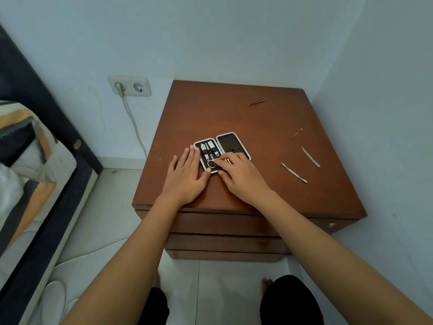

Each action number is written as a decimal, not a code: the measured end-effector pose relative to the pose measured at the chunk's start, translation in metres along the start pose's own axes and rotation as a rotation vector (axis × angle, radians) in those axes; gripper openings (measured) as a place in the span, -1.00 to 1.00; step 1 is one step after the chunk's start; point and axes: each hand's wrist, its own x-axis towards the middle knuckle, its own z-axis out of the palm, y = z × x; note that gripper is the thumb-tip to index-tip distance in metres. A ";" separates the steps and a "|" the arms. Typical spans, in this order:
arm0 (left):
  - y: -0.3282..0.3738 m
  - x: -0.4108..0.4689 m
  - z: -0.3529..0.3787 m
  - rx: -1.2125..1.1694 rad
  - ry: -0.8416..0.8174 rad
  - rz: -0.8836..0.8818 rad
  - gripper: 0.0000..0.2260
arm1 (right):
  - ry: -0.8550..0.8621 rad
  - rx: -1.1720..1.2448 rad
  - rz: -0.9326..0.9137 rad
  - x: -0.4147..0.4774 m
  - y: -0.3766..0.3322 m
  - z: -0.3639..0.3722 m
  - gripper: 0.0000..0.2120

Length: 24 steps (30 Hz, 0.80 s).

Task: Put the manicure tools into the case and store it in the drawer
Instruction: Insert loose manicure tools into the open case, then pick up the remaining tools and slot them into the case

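In front of me a brown wooden nightstand [234, 113] sits in a corner of pale blue-white walls [234, 31]. A double socket [129, 85] on the wall to my left has a white cable [133, 123] plugged in, trailing down. The floor [112, 207] is pale tile. A dark-framed bed [46, 207] lies along my left.

The nightstand [234, 118] is reddish-brown wood. The open case [230, 143] on it is dark brown inside with a white rim; the tools [310, 156] at three o'clock are silver. At nine o'clock, bedding [30, 146] shows orange, grey and white patches.
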 end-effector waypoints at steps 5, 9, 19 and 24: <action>0.000 0.001 0.006 -0.001 0.065 -0.007 -0.35 | 0.109 0.311 0.115 0.021 0.029 -0.013 -0.68; 0.000 0.003 0.010 0.001 0.104 -0.018 -0.26 | 0.088 0.246 0.357 0.077 0.087 -0.021 -0.60; 0.002 0.003 0.010 0.007 0.147 -0.031 -0.22 | -0.186 -0.010 0.580 0.165 0.157 -0.003 -0.41; 0.002 0.003 0.009 0.015 0.140 -0.037 -0.21 | -0.030 0.070 0.474 0.141 0.137 -0.003 -0.56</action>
